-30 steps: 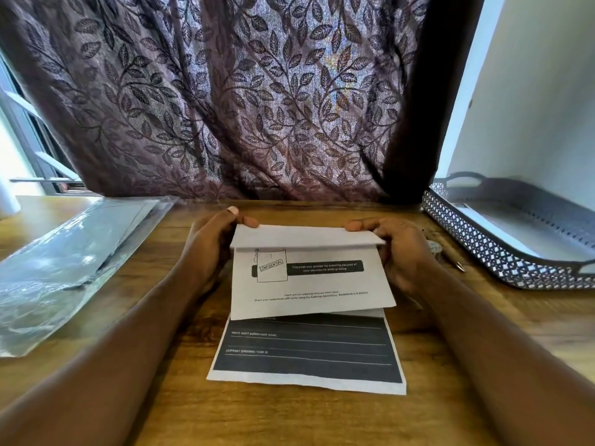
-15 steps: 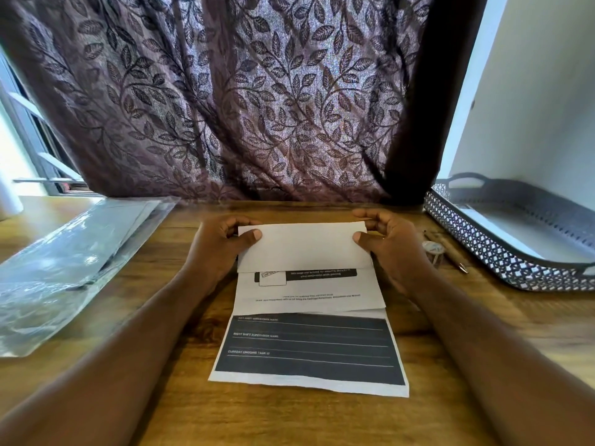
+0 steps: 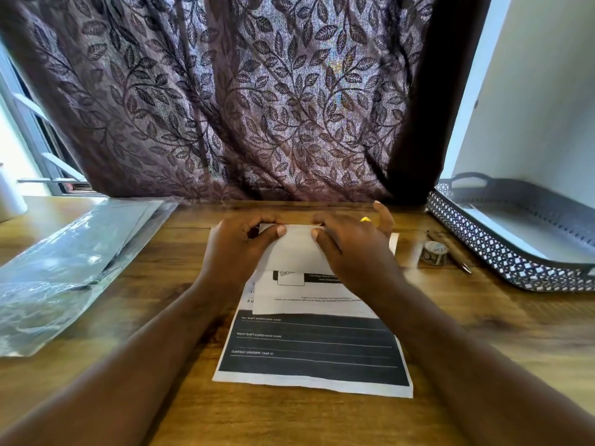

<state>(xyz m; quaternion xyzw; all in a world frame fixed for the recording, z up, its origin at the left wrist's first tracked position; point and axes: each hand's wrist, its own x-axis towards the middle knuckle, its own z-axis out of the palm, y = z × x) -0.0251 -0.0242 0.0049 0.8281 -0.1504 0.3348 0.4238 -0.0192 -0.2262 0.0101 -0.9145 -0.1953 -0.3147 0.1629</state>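
A white printed sheet lies folded on the wooden table, its top flap turned down toward me over a black label strip. My left hand and my right hand sit close together at the far folded edge. Each has its thumb on top of the flap and its fingers curled over the crease, pinching it. A second sheet with a dark lined panel lies flat underneath, nearer to me.
Clear plastic sleeves lie at the left. A patterned tray holding a white sheet stands at the right. A small tape roll and a pen lie beside the tray. A leaf-patterned curtain hangs behind the table.
The flap came further down onto the sheet. Both hands slid inward from the paper's outer corners to the middle of the folded edge.
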